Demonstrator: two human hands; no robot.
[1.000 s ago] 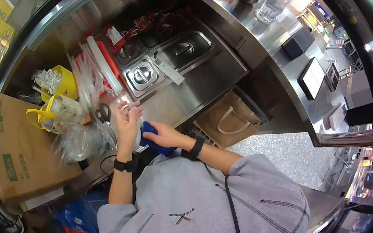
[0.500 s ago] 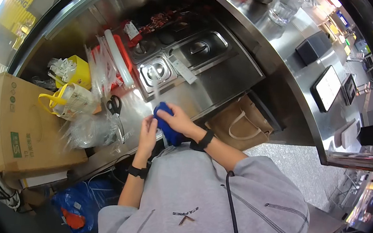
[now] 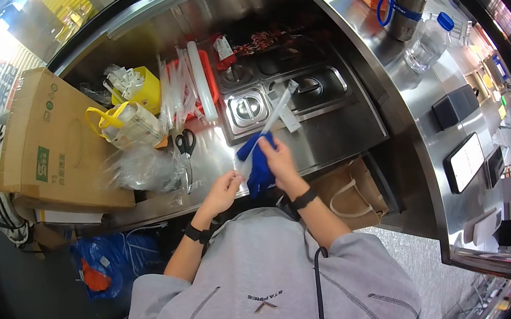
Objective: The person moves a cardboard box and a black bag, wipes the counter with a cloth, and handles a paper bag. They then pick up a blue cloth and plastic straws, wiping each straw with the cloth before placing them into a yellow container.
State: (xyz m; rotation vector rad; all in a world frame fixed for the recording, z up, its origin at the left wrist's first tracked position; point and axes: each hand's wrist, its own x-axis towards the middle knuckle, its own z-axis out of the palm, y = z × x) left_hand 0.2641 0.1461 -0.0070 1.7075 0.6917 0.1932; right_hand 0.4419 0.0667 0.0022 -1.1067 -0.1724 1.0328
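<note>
My right hand is closed around a blue cloth that hangs down over the counter's front edge. A long, narrow clear plastic strip sticks up out of the top of the cloth, its far end over the metal lids. To the left, my left hand is pinched, thumb against fingers, a short way from the cloth; I cannot tell what is between its fingertips. Black-handled scissors lie on the steel counter left of both hands.
Lidded steel pans sit behind the hands. To the left are a red tray with plastic packets, a yellow container, a crumpled plastic bag and a cardboard box. A brown paper bag stands below, right.
My hands have moved apart; the right one went away from my body with the blue cloth, and the clear strip now shows plainly above it. The camera view has shifted.
</note>
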